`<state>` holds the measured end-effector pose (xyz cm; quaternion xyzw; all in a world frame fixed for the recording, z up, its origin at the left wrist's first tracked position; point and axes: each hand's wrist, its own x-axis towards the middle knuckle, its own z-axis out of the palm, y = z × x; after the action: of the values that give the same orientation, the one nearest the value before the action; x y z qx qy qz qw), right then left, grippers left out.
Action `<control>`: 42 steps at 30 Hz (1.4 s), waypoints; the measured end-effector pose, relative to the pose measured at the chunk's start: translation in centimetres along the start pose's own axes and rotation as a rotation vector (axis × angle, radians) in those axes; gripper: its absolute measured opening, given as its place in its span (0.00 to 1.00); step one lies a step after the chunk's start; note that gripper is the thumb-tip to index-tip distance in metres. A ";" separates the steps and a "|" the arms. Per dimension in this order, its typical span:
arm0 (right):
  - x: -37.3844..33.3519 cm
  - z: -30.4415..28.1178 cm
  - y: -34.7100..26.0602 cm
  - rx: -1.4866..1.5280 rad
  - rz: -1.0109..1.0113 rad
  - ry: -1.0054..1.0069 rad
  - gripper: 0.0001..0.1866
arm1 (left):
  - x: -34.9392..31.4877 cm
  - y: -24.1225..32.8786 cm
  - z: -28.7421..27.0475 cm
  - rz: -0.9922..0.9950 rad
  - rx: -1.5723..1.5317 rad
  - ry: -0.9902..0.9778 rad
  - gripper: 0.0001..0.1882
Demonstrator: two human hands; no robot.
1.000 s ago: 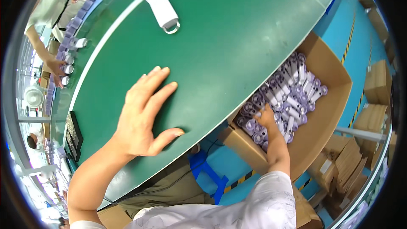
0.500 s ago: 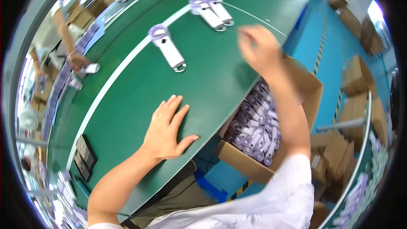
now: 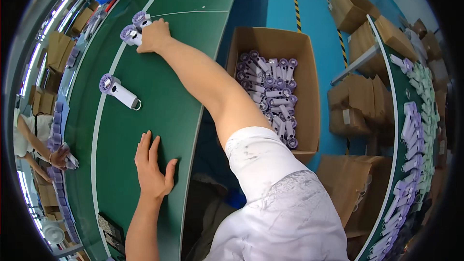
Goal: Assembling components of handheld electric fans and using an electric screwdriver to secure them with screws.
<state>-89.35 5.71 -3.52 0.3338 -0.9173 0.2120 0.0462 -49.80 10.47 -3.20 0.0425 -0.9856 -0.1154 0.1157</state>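
Observation:
Two white-and-purple handheld fans lie side by side at the far end of the green tabletop: the upper fan (image 3: 140,19) and the lower fan (image 3: 129,34). My right hand (image 3: 154,36) is stretched out to them, its fingers closed over their handles, which it mostly hides. A third handheld fan (image 3: 124,95) lies alone, nearer to me, with its metal loop end pointing right. Palm down on the table, my left hand (image 3: 152,170) rests with its fingers spread and nothing in it.
A cardboard box (image 3: 310,92) beside the table's right edge holds many such fans. Further right, a rack (image 3: 394,130) carries rows of purple and green fans, with more cartons (image 3: 355,106) near it. A dark case (image 3: 111,232) lies near left. Across the table, a co-worker's hand (image 3: 60,157) holds a fan.
My right hand has gone from above the table's right side to the two fans and closed over their handles. The view has turned to the right. My left hand stays flat on the table.

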 end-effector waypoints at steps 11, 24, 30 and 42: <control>-16.8 -11.3 10.8 0.471 0.105 0.280 0.35 | -0.7 -1.7 0.1 0.045 0.105 0.050 0.33; -37.0 8.3 46.1 0.184 0.689 0.392 0.32 | 5.5 1.4 0.3 0.413 -0.052 -0.331 0.48; -32.3 22.2 51.4 -0.186 0.676 0.442 0.31 | 3.2 -0.4 -0.2 0.355 -0.003 -0.448 0.51; -27.8 31.4 58.2 -0.324 0.607 0.488 0.32 | 1.9 -1.4 0.0 0.363 0.014 -0.368 0.36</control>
<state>-102.89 48.98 -59.09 -0.0232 -0.9577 0.1417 0.2495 -51.61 8.90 -3.15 -0.1561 -0.9824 -0.0915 -0.0469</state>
